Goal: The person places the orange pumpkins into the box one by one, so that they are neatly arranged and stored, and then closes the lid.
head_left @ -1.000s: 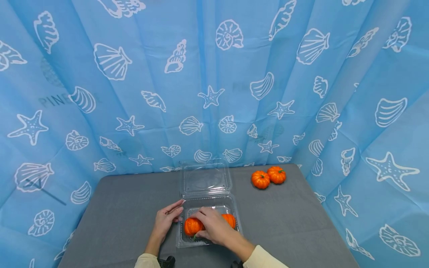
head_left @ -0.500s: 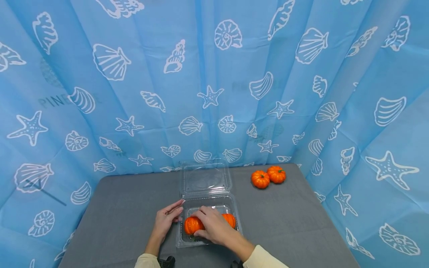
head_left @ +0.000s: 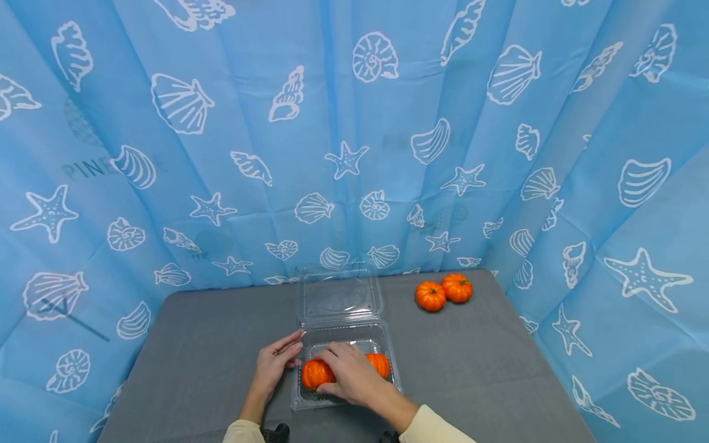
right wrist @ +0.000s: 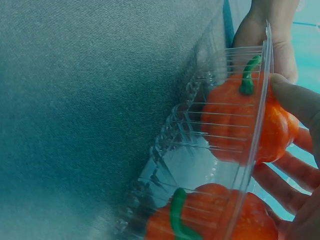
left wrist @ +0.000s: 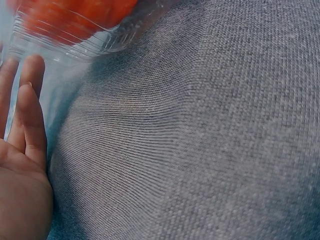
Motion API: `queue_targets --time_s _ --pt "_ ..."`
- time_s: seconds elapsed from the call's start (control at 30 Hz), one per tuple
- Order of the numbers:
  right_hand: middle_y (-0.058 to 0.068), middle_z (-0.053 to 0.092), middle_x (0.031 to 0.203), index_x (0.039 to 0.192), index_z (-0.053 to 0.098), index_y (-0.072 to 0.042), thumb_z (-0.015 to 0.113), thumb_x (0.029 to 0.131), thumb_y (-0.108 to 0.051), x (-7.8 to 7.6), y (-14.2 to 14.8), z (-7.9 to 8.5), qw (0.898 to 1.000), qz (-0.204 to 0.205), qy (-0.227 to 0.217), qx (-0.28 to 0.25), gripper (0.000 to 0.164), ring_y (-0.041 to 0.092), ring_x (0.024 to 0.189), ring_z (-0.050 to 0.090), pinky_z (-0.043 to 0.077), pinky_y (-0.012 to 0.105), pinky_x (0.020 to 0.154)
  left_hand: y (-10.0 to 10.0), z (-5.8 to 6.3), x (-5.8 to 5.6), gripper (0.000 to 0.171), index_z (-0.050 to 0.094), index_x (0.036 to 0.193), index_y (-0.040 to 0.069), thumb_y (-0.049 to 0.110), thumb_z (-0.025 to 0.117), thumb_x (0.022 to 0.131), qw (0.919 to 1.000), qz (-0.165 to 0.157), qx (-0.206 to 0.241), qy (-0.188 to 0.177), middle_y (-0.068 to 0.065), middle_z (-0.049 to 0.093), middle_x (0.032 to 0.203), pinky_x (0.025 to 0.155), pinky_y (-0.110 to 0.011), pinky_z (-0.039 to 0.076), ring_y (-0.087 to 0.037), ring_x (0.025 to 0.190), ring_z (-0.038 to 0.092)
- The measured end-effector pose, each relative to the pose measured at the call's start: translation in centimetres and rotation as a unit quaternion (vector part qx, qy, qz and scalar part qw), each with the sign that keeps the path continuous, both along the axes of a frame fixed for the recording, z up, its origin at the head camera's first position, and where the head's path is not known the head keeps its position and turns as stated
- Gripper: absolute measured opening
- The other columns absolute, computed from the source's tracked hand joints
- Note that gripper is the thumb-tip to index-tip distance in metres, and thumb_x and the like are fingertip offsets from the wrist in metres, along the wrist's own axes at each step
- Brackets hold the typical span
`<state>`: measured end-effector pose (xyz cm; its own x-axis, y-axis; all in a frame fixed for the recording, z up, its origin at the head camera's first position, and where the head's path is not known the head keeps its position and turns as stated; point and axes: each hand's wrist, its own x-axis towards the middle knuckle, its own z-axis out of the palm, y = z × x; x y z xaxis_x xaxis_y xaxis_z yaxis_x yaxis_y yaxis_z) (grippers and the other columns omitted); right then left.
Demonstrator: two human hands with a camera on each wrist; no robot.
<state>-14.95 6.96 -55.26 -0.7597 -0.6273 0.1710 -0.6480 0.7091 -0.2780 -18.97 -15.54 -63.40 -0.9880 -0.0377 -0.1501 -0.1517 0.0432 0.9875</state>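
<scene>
A clear plastic clamshell container [head_left: 392,357] lies with its lid [head_left: 340,295] folded back on the grey table. Inside sit two small orange pumpkins with green stems. My right hand [head_left: 354,372] reaches in from above and grips the left pumpkin [head_left: 317,374] between thumb and fingers; the right wrist view shows the thumb against this pumpkin [right wrist: 232,117]. The right pumpkin [head_left: 379,364] is partly hidden behind that hand. Along the container's left wall, my left hand [head_left: 274,363] rests its extended fingers. In the left wrist view, its fingertips [left wrist: 34,65] are by the plastic.
Two more orange pumpkins, one nearer [head_left: 430,296] and one farther [head_left: 456,288], stand side by side at the table's back right. A blue curtain [head_left: 343,123] with white shell prints hangs behind and around the grey table [head_left: 221,344].
The left pumpkin has turned and shifted slightly left in my right hand, inside the container. My left hand stays at the container's left wall.
</scene>
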Motion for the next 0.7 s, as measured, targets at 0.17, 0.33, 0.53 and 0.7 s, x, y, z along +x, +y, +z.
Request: queue_targets --time_s 0.17,0.33,0.53,0.7 --pt "-0.004 0.066 0.125 0.136 0.062 -0.022 0.078 0.086 -0.052 -0.1 -0.1 0.1 1.000 0.002 0.002 0.007 0.060 0.018 0.116 0.063 0.053 0.041 0.097 -0.1 -0.1 0.0 0.042 0.070 0.132 0.011 0.024 0.076 0.093 1.0000 0.001 0.000 0.000 -0.012 0.070 0.133 0.064 -0.022 0.056 -0.009 0.065 0.067" --pt "-0.003 0.065 0.125 0.136 0.063 -0.022 0.072 0.090 -0.056 0.0 -0.1 0.4 1.000 -0.004 0.015 0.004 0.057 0.018 0.109 0.061 0.053 0.039 0.094 0.0 -0.2 -0.1 0.043 0.070 0.132 0.011 0.025 0.077 0.092 1.0000 0.002 -0.001 0.004 -0.012 0.070 0.133 0.064 -0.022 0.056 -0.009 0.064 0.067" --pt "0.001 0.057 0.145 0.144 0.057 -0.022 0.057 0.098 -0.060 -0.3 0.2 1.3 0.999 -0.040 -0.004 0.023 0.060 0.023 0.122 0.056 0.051 0.046 0.102 0.0 -0.1 -0.1 0.043 0.070 0.132 0.011 0.026 0.076 0.092 1.0000 0.002 -0.008 0.004 -0.011 0.071 0.132 0.064 -0.022 0.056 -0.010 0.064 0.067" --pt "0.005 0.045 0.160 0.152 0.049 -0.023 0.050 0.100 -0.063 -0.5 0.7 1.3 0.998 -0.059 -0.005 0.037 0.066 0.034 0.143 0.046 0.042 0.056 0.114 0.0 0.0 -0.1 0.042 0.071 0.131 0.013 0.027 0.077 0.092 0.9998 0.009 -0.004 -0.015 -0.010 0.071 0.131 0.063 -0.022 0.056 -0.010 0.064 0.068"
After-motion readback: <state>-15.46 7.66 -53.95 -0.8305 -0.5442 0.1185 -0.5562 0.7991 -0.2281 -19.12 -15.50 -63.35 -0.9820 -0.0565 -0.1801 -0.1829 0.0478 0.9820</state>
